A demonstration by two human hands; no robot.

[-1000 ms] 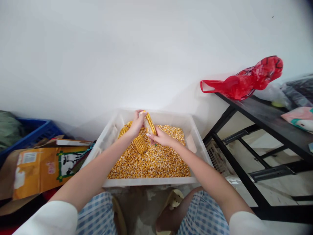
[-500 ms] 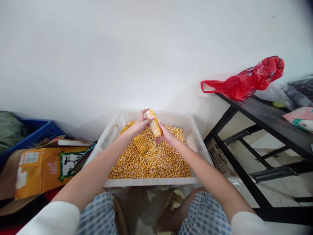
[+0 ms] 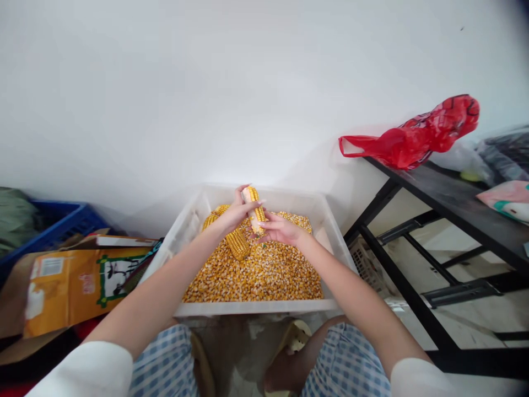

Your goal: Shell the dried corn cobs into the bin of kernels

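A partly stripped corn cob (image 3: 255, 212) is held above a white plastic bin (image 3: 256, 307), yellow rows turned up and a pale bare strip on its left side. My left hand (image 3: 238, 210) is closed around the upper end, with the thumb laid across the kernels. Around the lower end, the fingers of my right hand (image 3: 281, 227) grip the cob from the right. Loose corn kernels (image 3: 260, 275) fill much of the bin. Another corn cob (image 3: 237, 243), still full of kernels, lies on them, and a further cob (image 3: 210, 219) is partly hidden behind my left forearm.
On the right stands a black metal-framed table (image 3: 450, 204) bearing a red plastic bag (image 3: 413, 138). Below it is a slotted plastic basket (image 3: 367, 267). To the left are flattened orange cardboard (image 3: 78, 281) and a blue crate (image 3: 78, 218). A white wall (image 3: 248, 88) rises behind the bin.
The cob has turned in my hands, so more yellow rows face up and less bare core shows. My right hand has shifted from beneath the lower end to its right side.
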